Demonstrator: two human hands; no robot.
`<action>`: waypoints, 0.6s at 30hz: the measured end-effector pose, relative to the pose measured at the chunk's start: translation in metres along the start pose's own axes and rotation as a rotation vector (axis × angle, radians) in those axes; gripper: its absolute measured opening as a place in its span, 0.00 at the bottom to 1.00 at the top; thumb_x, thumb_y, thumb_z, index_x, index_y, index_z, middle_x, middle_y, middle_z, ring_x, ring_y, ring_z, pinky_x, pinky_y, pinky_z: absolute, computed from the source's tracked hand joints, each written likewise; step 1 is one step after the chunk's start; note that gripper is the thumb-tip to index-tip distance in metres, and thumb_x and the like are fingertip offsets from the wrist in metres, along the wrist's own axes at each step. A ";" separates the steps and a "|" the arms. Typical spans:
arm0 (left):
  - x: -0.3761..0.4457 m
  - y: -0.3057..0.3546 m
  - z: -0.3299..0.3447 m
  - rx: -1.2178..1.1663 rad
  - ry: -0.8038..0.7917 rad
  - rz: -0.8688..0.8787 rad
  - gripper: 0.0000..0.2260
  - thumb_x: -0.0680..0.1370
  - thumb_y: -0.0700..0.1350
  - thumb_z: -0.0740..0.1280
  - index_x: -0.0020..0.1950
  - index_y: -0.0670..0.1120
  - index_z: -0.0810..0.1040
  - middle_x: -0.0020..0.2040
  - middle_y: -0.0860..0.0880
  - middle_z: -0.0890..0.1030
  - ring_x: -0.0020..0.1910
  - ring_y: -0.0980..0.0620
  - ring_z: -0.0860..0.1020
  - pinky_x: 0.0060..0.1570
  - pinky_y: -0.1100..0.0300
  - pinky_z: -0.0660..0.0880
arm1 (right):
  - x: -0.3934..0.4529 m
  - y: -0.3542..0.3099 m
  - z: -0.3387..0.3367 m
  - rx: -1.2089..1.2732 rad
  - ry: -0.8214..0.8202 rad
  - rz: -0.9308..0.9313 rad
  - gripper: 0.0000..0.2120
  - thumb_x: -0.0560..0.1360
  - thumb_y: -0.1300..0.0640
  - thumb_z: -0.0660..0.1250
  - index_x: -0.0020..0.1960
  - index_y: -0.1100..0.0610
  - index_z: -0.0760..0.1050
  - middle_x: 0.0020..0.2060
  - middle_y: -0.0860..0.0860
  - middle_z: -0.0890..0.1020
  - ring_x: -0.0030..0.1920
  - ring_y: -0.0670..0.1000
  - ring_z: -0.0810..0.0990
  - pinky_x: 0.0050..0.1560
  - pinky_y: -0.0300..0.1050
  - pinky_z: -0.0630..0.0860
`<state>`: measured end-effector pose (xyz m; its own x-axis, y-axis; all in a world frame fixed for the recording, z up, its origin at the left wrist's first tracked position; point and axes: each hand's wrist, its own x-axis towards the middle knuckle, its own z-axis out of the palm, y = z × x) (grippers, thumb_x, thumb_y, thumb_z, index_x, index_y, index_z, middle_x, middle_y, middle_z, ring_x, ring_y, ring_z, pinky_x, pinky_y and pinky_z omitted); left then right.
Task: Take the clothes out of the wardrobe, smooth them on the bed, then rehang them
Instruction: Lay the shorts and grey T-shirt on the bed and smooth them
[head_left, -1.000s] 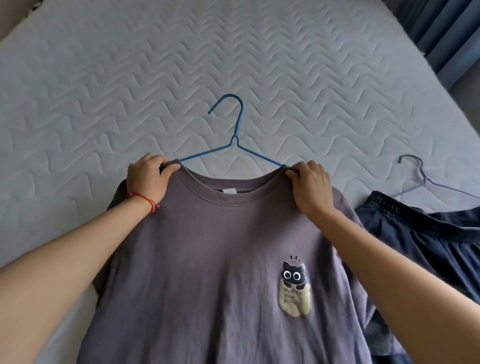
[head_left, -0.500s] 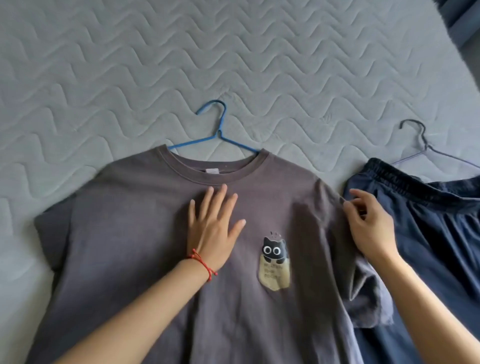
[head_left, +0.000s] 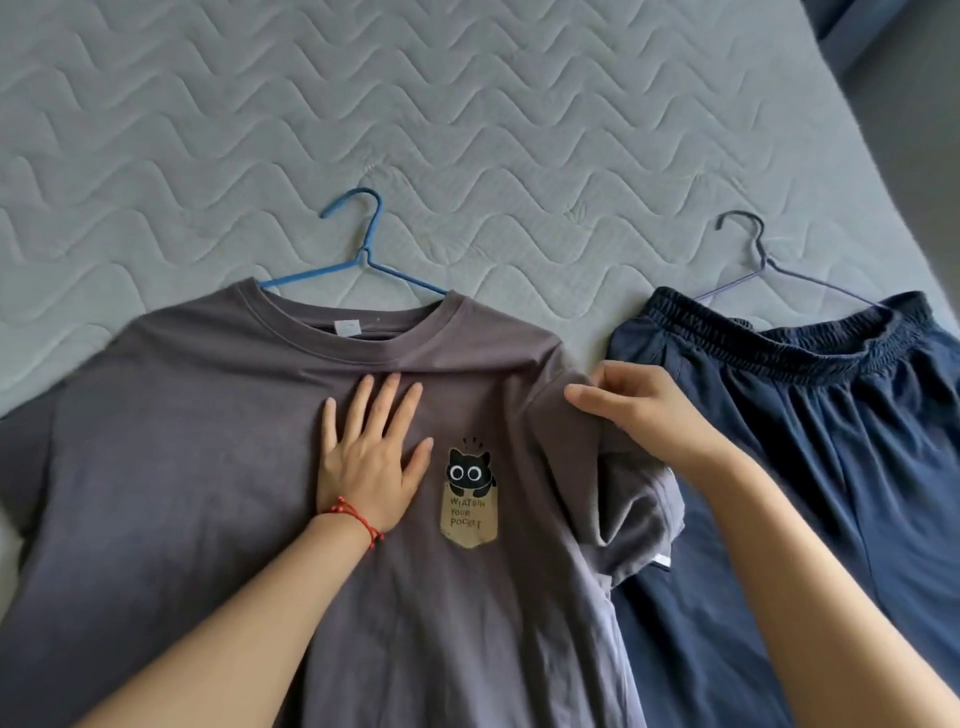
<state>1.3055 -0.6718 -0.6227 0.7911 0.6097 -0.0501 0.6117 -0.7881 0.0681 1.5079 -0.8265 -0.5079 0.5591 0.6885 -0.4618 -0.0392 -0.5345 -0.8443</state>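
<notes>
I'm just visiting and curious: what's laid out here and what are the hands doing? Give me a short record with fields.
surface: quilted bed
garment one: grey T-shirt lying flat, cat print on chest, blue hanger in its neck
garment two: navy shorts beside it, on a grey hanger
left hand: flat on the shirt's chest, fingers straight
right hand: pinching the shirt's crumpled sleeve
stage: smoothing, not yet rehung
</notes>
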 end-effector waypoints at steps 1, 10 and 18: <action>0.000 0.000 0.000 -0.002 -0.001 -0.004 0.26 0.74 0.57 0.52 0.71 0.51 0.65 0.71 0.48 0.69 0.71 0.45 0.65 0.67 0.41 0.56 | -0.001 0.002 0.001 0.096 -0.051 0.013 0.11 0.72 0.59 0.69 0.32 0.53 0.75 0.29 0.45 0.75 0.33 0.42 0.72 0.38 0.35 0.67; 0.001 0.001 0.002 -0.010 0.014 -0.018 0.27 0.73 0.58 0.53 0.71 0.52 0.64 0.72 0.48 0.68 0.71 0.45 0.65 0.67 0.40 0.58 | -0.015 0.038 -0.026 -0.446 0.160 0.179 0.07 0.72 0.57 0.69 0.39 0.61 0.80 0.33 0.56 0.81 0.37 0.51 0.76 0.40 0.48 0.73; 0.001 0.000 0.003 -0.027 0.018 -0.015 0.27 0.74 0.58 0.53 0.71 0.52 0.64 0.72 0.48 0.67 0.71 0.45 0.65 0.68 0.40 0.56 | -0.064 0.066 -0.044 -0.782 0.686 0.655 0.12 0.76 0.56 0.63 0.55 0.62 0.75 0.54 0.67 0.77 0.56 0.67 0.74 0.51 0.54 0.70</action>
<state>1.3064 -0.6719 -0.6260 0.7817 0.6227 -0.0337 0.6228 -0.7767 0.0941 1.5064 -0.9272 -0.5220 0.9495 -0.0949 -0.2991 -0.1018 -0.9948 -0.0073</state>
